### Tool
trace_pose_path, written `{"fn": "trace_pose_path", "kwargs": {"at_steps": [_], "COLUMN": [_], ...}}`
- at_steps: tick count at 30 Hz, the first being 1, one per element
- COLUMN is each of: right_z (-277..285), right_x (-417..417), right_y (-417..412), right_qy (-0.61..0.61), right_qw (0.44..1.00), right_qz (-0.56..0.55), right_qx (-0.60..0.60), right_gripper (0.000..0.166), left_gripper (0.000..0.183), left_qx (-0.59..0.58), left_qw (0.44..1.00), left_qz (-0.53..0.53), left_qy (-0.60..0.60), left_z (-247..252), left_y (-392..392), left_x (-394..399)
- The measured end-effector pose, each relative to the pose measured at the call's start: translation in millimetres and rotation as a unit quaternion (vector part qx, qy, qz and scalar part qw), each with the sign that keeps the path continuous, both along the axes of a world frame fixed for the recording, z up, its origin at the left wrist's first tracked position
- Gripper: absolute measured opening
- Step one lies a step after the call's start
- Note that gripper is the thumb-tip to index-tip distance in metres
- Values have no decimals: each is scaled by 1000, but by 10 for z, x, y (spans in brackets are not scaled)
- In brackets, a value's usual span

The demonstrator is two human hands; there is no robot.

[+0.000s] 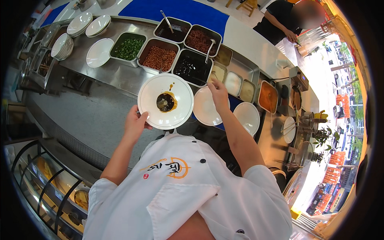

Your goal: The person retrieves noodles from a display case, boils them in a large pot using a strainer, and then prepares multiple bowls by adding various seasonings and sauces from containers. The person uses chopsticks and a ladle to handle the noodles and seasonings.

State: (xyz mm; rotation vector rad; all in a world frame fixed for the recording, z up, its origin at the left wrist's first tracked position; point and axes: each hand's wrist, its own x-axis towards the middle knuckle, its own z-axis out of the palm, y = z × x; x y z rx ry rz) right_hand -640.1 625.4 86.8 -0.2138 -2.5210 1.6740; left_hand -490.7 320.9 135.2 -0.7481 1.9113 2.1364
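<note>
My left hand [136, 121] grips the lower left rim of a white plate [183, 105] that bears a dark sauce puddle [166, 102] with a pale clump in it. Above the plate are metal tubs of chopped green herbs [129, 46], brown beans or nuts [159, 57] and dark liquid [192, 67]. My right hand [218, 90] reaches over another white plate [207, 109], its fingers pinched at the edge of a small tub of pale seasoning [218, 73]. What the fingers hold is too small to tell. A tub of white granules [233, 83] lies to their right.
Stacked white bowls [62, 46] and plates stand on the steel counter [120, 76] at the left. A tub of orange-red sauce [268, 96] and a third white plate [246, 118] are at the right. Another person [276, 21] stands beyond the white counter.
</note>
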Motion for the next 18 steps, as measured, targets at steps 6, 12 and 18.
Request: {"fn": "trace_pose_path", "kwargs": {"at_steps": [6,12,18], "right_z": [614,423,591], "right_x": [819,1665,2409], "right_y": [334,424,1206], "right_qy": [-129,-190,-106], "right_qw": [985,903,872], "right_qz": [29,0,-288], "right_qx": [-114,-384,-381], "right_gripper": [33,22,19], "left_gripper": [18,19,18], "left_qx": [-17,-8,62], "left_qw": [995,958,886], "left_qz": [-89,-277,-457], "left_qy": [29,73,42], "left_z": [197,225,427], "left_y": [275,928,2207], "left_x": [-308,-607,-684]}}
